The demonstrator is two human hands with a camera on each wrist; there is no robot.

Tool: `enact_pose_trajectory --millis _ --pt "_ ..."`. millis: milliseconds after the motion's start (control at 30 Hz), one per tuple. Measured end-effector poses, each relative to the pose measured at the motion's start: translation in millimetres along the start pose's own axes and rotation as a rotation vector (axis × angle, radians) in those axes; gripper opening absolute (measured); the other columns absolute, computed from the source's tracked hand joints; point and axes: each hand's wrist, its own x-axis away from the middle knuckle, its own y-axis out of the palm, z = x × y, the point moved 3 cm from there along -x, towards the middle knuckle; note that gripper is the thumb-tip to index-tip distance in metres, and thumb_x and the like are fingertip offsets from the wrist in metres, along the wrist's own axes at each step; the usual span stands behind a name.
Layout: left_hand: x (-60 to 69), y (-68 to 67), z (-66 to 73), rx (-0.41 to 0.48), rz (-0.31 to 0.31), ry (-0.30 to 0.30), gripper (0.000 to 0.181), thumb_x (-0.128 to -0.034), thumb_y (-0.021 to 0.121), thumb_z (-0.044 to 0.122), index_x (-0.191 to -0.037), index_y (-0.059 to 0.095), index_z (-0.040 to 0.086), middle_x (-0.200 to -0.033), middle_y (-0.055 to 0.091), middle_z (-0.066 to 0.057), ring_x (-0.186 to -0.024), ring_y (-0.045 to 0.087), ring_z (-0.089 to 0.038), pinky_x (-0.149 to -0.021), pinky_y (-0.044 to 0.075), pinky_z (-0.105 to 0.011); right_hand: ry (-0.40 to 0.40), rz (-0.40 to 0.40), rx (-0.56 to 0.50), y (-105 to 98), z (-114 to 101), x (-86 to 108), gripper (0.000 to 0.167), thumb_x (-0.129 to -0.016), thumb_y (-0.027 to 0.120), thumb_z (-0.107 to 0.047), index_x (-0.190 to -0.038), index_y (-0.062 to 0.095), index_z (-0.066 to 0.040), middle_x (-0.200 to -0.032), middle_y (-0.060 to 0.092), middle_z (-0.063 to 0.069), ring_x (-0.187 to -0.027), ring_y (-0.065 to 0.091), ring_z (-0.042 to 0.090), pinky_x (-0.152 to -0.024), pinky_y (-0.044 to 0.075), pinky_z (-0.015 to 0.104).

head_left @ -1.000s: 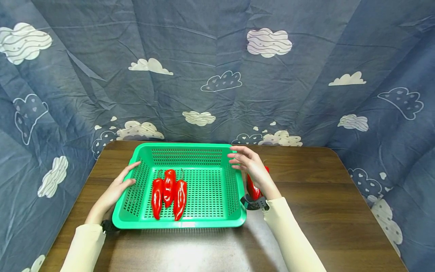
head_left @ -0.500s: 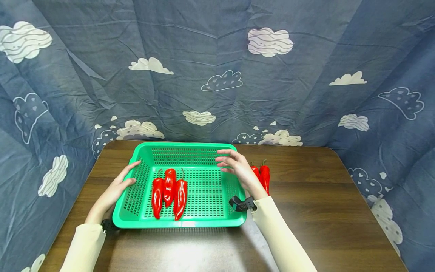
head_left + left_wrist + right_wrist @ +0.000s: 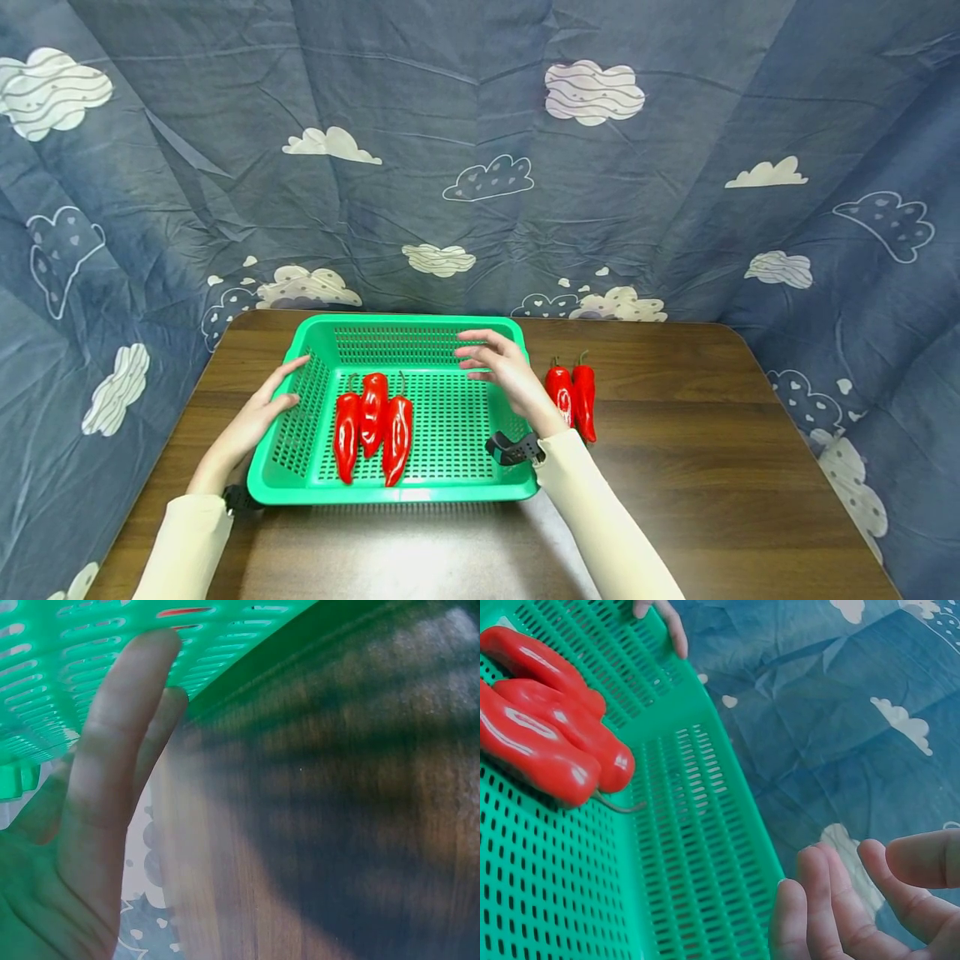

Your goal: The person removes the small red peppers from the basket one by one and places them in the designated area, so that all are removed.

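Three red peppers (image 3: 374, 417) lie side by side in the left half of a green slotted basket (image 3: 397, 495). At the basket's left rim is my left hand (image 3: 251, 421), thumb and a finger over the edge; the left wrist view shows its fingers (image 3: 101, 765) against the outer slotted wall. My right hand (image 3: 506, 375) hovers over the basket's right part, fingers spread and slightly bent, holding nothing. In the right wrist view the right hand (image 3: 862, 907) is away from the peppers (image 3: 547, 742).
Two more red peppers (image 3: 583, 400) with green stems lie on the brown wooden table (image 3: 697, 450), just right of the basket and beside my right forearm. A blue cloth (image 3: 480, 100) with white clouds hangs behind the table.
My right hand has moved left from the basket's right rim to above its inside, uncovering the two peppers on the table. My left hand and the basket have stayed put.
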Motion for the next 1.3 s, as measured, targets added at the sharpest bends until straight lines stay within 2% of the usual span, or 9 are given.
enact_pose_trajectory --millis 333,567,767,1000,1167,1300 --pt "-0.2 -0.3 0.4 -0.025 0.005 0.016 0.059 -0.0969 0.044 0.004 -0.151 0.023 0.009 -0.157 0.007 -0.017 -0.138 0.003 -0.041 -0.101 0.010 -0.068 0.026 0.005 0.010 17 6 -5.0 0.034 -0.097 0.043 -0.003 -0.128 0.052 0.005 -0.114 0.061 0.025 -0.098 0.061 0.037 -0.089 0.046 0.052" --pt "1.1 0.1 0.1 0.004 0.000 -0.017 0.059 -0.0982 0.043 0.006 -0.152 0.022 0.013 -0.158 0.005 -0.014 -0.137 0.007 -0.039 -0.100 0.015 -0.065 0.053 -0.003 0.046 26 9 -8.3 0.033 -0.098 0.043 -0.004 -0.129 0.052 0.004 -0.117 0.059 0.027 -0.092 0.064 0.029 -0.084 0.050 0.044" --pt "2.0 -0.1 -0.7 0.016 0.002 -0.021 0.059 -0.0980 0.043 0.006 -0.152 0.021 0.013 -0.158 0.004 -0.014 -0.138 0.005 -0.038 -0.101 0.013 -0.066 0.074 -0.015 0.053 35 12 -11.4 0.033 -0.097 0.044 -0.005 -0.128 0.054 0.002 -0.117 0.058 0.029 -0.096 0.062 0.033 -0.089 0.046 0.051" --pt "1.3 -0.5 -0.7 0.011 0.003 -0.020 0.060 -0.0974 0.044 0.005 -0.152 0.021 0.012 -0.158 0.004 -0.014 -0.138 0.003 -0.039 -0.101 0.011 -0.067 0.087 -0.049 0.061 45 17 -15.9 0.034 -0.096 0.043 -0.003 -0.127 0.053 0.005 -0.114 0.060 0.027 -0.085 0.063 0.019 -0.083 0.050 0.044" --pt "0.2 -0.9 0.0 -0.002 0.005 -0.021 0.060 -0.0969 0.044 0.005 -0.152 0.021 0.012 -0.158 0.004 -0.014 -0.139 0.002 -0.040 -0.101 0.010 -0.067 0.109 -0.054 0.059 51 21 -20.5 0.036 -0.092 0.045 0.000 -0.126 0.055 0.003 -0.103 0.064 0.015 -0.082 0.063 0.017 -0.079 0.052 0.041" --pt "0.3 -0.7 -0.3 0.005 0.002 -0.024 0.060 -0.0972 0.044 0.006 -0.153 0.021 0.013 -0.158 0.004 -0.014 -0.139 0.002 -0.039 -0.101 0.010 -0.067 0.140 -0.063 0.056 53 24 -23.3 0.035 -0.092 0.046 0.001 -0.126 0.056 0.002 -0.106 0.064 0.018 -0.080 0.062 0.016 -0.078 0.052 0.039"
